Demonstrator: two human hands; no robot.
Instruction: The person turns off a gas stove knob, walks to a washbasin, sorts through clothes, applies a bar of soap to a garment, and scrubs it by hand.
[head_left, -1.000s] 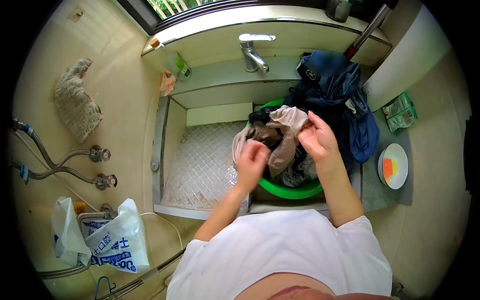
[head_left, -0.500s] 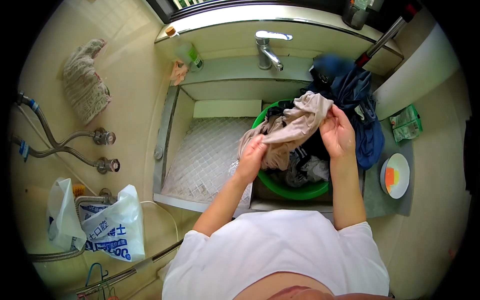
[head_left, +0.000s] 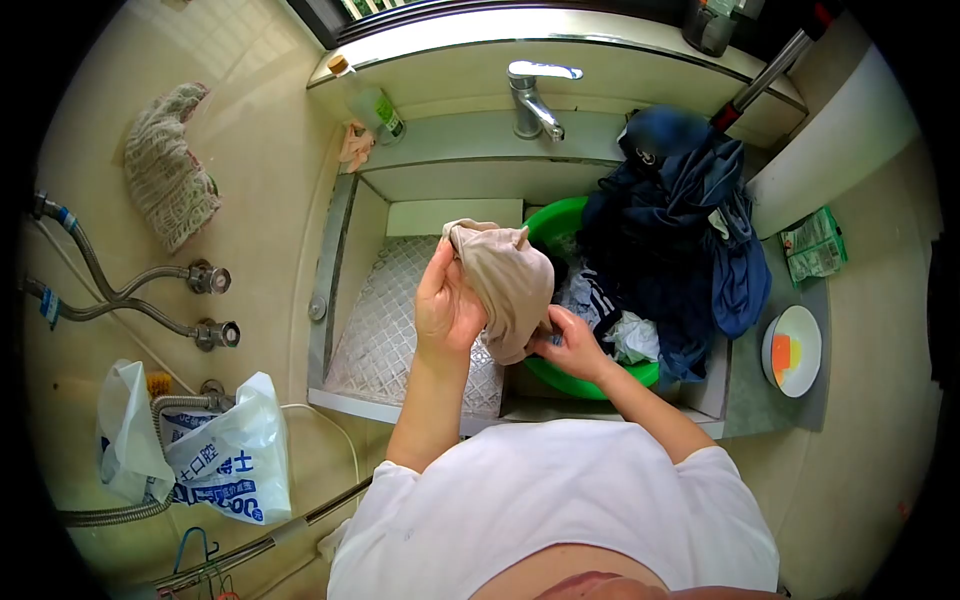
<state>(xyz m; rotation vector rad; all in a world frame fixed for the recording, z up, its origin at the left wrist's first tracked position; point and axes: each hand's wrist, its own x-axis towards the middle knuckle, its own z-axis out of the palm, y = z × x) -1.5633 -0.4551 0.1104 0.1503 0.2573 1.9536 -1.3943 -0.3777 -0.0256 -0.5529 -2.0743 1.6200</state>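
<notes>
A beige garment (head_left: 505,280) is bunched between my two hands, raised over the left rim of the green basin (head_left: 572,212). My left hand (head_left: 448,305) holds its upper left part, palm turned up, with the thumb against the cloth. At its lower right end, my right hand (head_left: 575,345) grips the fabric; some of those fingertips are hidden behind it. Grey and white clothes (head_left: 632,338) lie in the basin. Dark blue clothing (head_left: 650,230) heaps over the basin's right side and up onto the sink ledge.
The sink (head_left: 400,300) has a ridged washboard floor at left. A faucet (head_left: 535,100) stands behind it. On the back ledge is a bottle (head_left: 380,110). A bowl (head_left: 790,350) and a green packet (head_left: 812,245) are at right. Plastic bags (head_left: 230,450) hang at lower left.
Both hands moved left with the beige garment, which is now gathered more compactly. My right hand dropped lower. The dark blue clothing now spreads further over the basin.
</notes>
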